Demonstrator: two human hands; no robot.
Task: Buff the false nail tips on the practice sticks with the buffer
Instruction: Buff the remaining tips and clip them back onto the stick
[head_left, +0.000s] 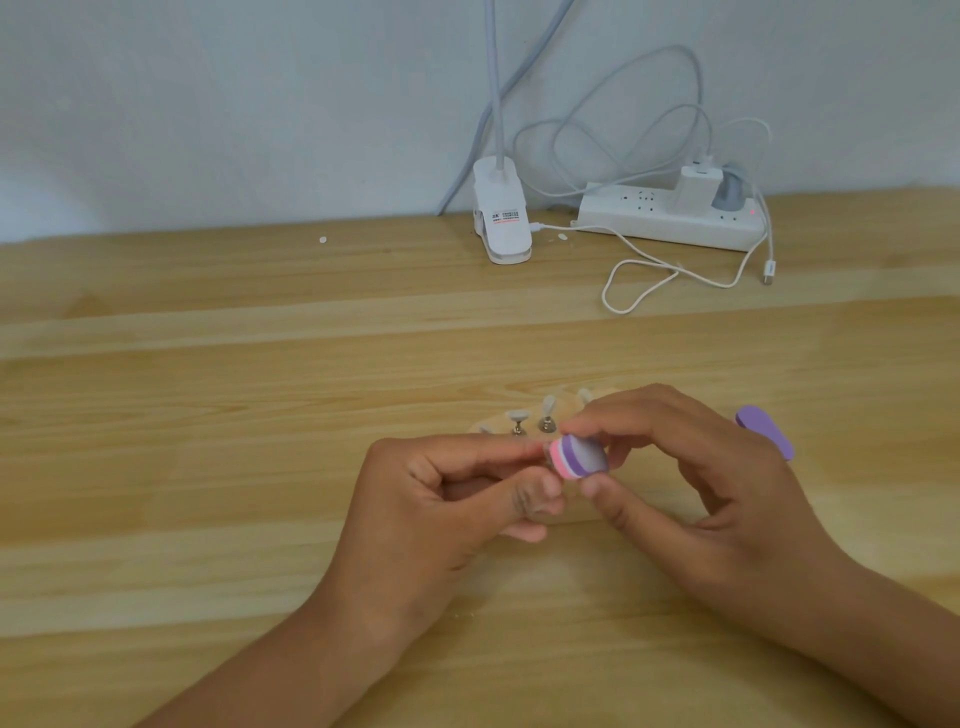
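Observation:
My right hand (696, 483) pinches a small buffer block (579, 458) with pink, white, purple and grey layers between thumb and fingers. My left hand (447, 499) faces it with thumb and forefinger pinched together right at the buffer's left end; whatever they hold is hidden. Just behind the hands, false nail tips on short metal practice sticks (545, 415) stand on a pale wooden holder (485, 427), partly covered by my fingers.
A purple nail file (766, 428) lies on the wooden table (208, 415) behind my right hand. Farther back stand a white clip lamp base (501, 218), a white power strip (670, 215) with plugs, and loose white cables (644, 283). Two loose nail tips lie near the wall.

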